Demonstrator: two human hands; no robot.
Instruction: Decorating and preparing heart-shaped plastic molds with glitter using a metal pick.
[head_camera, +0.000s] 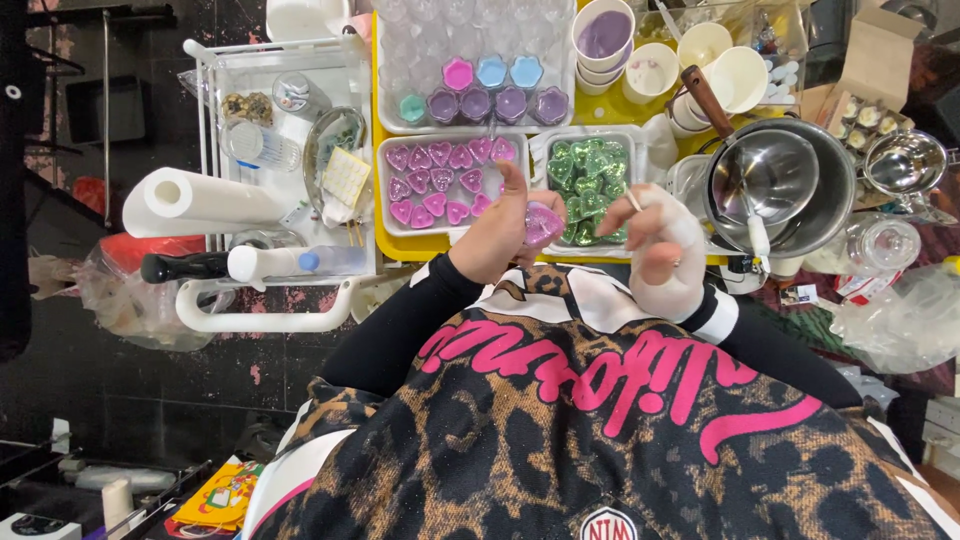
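Note:
My left hand (497, 232) holds a small pink-purple heart-shaped container (543, 223) at chest height, thumb up, just in front of the trays. My right hand (660, 250), wrapped in white, pinches a thin pale stick (632, 200) close to the right of the heart. Behind my hands, one white tray (388, 200) holds several pink hearts (440, 185) and another (540, 150) holds several green hearts (590, 172). Both sit on a yellow tray (384, 120).
A clear tray of flower-shaped cups (490, 90) in pink, blue and purple lies farther back. Cream cups (605, 35) and nested steel pots (780, 180) stand at the right. A white cart (280, 150) with a paper roll (200, 200) is on the left.

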